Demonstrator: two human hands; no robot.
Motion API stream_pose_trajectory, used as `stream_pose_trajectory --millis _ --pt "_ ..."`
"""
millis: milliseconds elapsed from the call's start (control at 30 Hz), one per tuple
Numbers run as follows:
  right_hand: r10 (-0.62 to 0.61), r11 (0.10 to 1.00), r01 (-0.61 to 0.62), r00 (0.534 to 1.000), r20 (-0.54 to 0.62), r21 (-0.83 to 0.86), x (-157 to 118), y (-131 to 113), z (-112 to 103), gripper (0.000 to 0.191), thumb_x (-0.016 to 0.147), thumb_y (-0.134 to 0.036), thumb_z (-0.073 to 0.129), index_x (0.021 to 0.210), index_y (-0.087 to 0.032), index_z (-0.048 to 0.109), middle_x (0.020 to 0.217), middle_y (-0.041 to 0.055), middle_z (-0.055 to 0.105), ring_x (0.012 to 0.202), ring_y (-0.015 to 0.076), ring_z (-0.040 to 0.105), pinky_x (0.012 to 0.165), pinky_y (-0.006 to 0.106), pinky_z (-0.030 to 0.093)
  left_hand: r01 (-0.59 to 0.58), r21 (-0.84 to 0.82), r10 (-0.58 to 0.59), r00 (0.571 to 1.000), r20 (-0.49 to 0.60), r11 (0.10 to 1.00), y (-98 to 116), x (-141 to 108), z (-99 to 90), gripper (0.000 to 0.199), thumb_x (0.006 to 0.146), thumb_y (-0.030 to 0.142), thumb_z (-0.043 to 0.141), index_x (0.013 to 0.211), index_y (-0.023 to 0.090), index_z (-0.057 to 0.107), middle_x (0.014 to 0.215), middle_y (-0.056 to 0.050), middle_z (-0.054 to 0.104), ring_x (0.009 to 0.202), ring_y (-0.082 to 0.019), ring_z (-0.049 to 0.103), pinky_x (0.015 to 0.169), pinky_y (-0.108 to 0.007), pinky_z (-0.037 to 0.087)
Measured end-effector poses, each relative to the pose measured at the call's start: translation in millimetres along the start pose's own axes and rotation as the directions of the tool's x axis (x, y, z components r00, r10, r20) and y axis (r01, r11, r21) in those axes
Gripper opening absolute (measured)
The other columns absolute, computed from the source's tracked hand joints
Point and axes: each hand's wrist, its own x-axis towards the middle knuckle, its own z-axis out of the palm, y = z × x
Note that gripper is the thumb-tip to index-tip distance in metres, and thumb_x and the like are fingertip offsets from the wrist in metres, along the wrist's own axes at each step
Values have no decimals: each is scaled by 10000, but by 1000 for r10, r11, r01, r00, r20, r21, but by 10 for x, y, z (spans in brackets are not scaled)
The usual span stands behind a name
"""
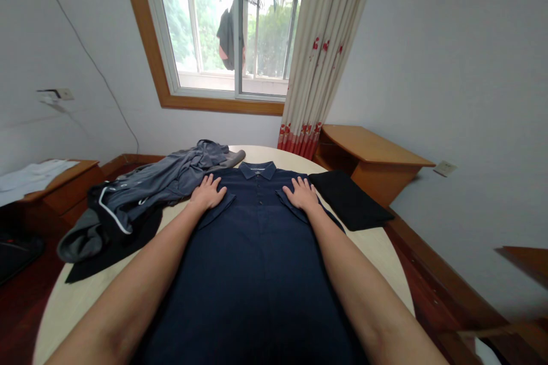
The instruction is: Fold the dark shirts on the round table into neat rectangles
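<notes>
A dark navy polo shirt (257, 251) lies front side up on a pale round table (396, 279), its collar (257, 170) at the far end and its buttons down the middle. Both sleeves are turned inward over the chest. My left hand (208, 191) rests flat with spread fingers by the shirt's left shoulder and sleeve. On the opposite side, my right hand (302, 194) presses flat with fingers apart on the right sleeve. The shirt's lower end fades into shadow between my forearms.
A heap of grey and black clothes (158, 179) covers the table's left side. To the right lies a folded black garment (349, 199). Beyond stand a wooden desk (377, 148), a curtain (325, 40) and a window (265, 28). A wooden cabinet (81, 194) is at the left.
</notes>
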Motion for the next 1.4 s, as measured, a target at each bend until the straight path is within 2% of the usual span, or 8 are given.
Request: stream_pose_trajectory --millis 333,433,500,633,800,967,1167,1400 --pt "-12 999 11 1000 -22 -35 217 -79 -52 741 1014 -603 252 1593 -144 304 1669 123 224 1538 333 170 1227 527 112 36 16 -37 999 36 999 2 189 -79 706 1006 536 249 1609 169 270 1691 -141 122 1556 -304 130 1216 -456 258" --pt "-74 992 61 990 -117 -113 85 -296 -102 650 1032 -470 298 1559 -96 366 1640 164 290 1523 349 205 1221 540 88 47 85 -50 998 34 995 240 65 -132 657 1019 426 243 1600 121 285 1679 -158 168 1545 -334 170 1210 -504 249" --pt "-183 979 165 971 -154 -121 -56 -481 -97 613 1037 -420 303 1552 -96 376 1638 154 300 1525 322 207 1226 520 81 -29 107 30 1000 -6 994 464 -85 -110 635 1017 364 244 1585 88 309 1666 -161 219 1536 -333 209 1215 -528 223" --pt "-343 939 344 939 -35 9 -365 -691 -25 647 1045 -508 266 1572 -141 342 1653 108 278 1534 264 206 1231 478 143 -226 57 227 974 -23 973 727 -411 44 613 1025 390 239 1572 136 347 1662 -110 250 1539 -278 221 1225 -505 213" --pt "-333 942 335 941 -53 12 -677 -580 -25 606 1050 -458 286 1562 -145 366 1664 103 245 1545 248 172 1239 466 117 -230 38 231 972 -38 973 526 -678 109 622 1029 420 256 1585 149 325 1675 -103 206 1549 -275 185 1233 -474 195" --pt "-429 902 430 903 -33 25 -1039 -632 -34 568 1050 -449 297 1553 -202 396 1652 72 290 1538 231 202 1238 449 125 -262 33 263 964 -23 964 330 -991 78 635 1027 463 270 1590 172 315 1673 -103 215 1550 -264 184 1232 -485 179" --pt "-380 924 380 925 -14 29 -1411 -647 -23 571 1054 -452 300 1543 -178 410 1647 105 298 1535 247 211 1233 454 141 45 77 -31 985 -172 996 81 -1375 -4 684 1014 473 287 1585 96 300 1659 -187 234 1519 -330 257 1178 -514 291" --pt "-323 946 323 946 -5 11 -1724 -587 -55 575 1052 -413 302 1539 -128 410 1639 140 304 1522 293 243 1223 485 168 202 18 -195 962 -191 979 -185 -1667 -197 706 947 470 479 1498 37 394 1380 -282 561 1286 -391 541 988 -463 485"
